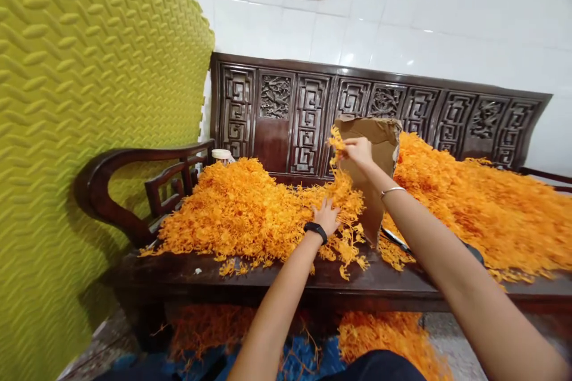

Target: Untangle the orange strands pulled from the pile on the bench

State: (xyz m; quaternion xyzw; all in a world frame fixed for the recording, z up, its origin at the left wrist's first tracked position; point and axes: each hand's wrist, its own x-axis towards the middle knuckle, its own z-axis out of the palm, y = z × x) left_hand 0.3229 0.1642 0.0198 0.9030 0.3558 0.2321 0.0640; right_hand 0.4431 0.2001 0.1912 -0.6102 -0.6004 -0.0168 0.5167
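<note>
A heap of small orange, branching, flower-like pieces (250, 208) lies on the dark wooden bench (187, 271). My left hand (327, 217), with a black band at its wrist, rests on the right side of this heap, fingers spread. Higher up, my right hand (357, 152) pinches a dangling orange flower-like strand (336, 141) between thumb and fingers. Directly behind that hand stands an upright cardboard sheet (373, 184). To the right of the cardboard is a second, larger orange heap (465, 208), partly covered by my forearm.
Yellow textured foam matting (98, 83) rises at the left beside the curved armrest (96, 190). A carved backrest (286, 113) runs behind the heaps. A white-lidded container (221, 155) stands at the back left. More orange pieces (388, 336) and blue material (313, 351) lie below the bench.
</note>
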